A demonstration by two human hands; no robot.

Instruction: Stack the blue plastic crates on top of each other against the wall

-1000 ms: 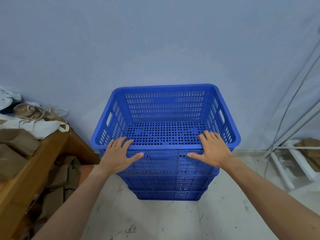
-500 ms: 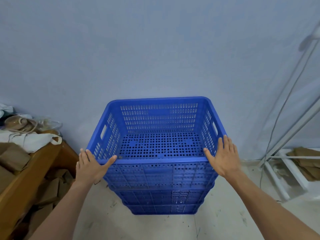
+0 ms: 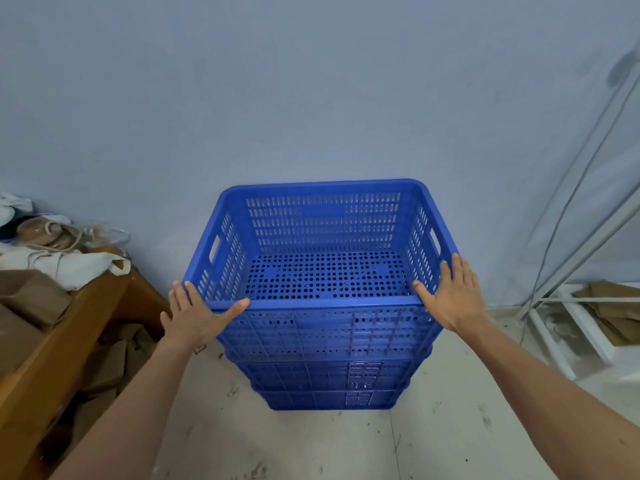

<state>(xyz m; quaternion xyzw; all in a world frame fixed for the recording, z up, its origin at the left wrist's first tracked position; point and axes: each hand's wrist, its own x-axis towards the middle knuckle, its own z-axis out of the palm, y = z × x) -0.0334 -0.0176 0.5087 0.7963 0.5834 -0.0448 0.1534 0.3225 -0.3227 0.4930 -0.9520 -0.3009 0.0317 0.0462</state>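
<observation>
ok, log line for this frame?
stage: squaring stack | top crate: nested on stack at wall | left hand: open, near-left corner | right hand: open, near-right corner

A storeroom or back-room packing space. A bare pale blue wall (image 3: 311, 81) meets a scuffed, dirty concrete floor (image 3: 311, 445). Blue plastic crates (image 3: 325, 341) stand stacked against the wall. On the left, a wooden counter (image 3: 69, 327) holds brown paper bags (image 3: 31, 296) and a white cloth bag (image 3: 69, 265), with more brown paper beneath. On the right, a white metal frame (image 3: 571, 327) and loose cables (image 3: 568, 202) lean near the wall.
</observation>
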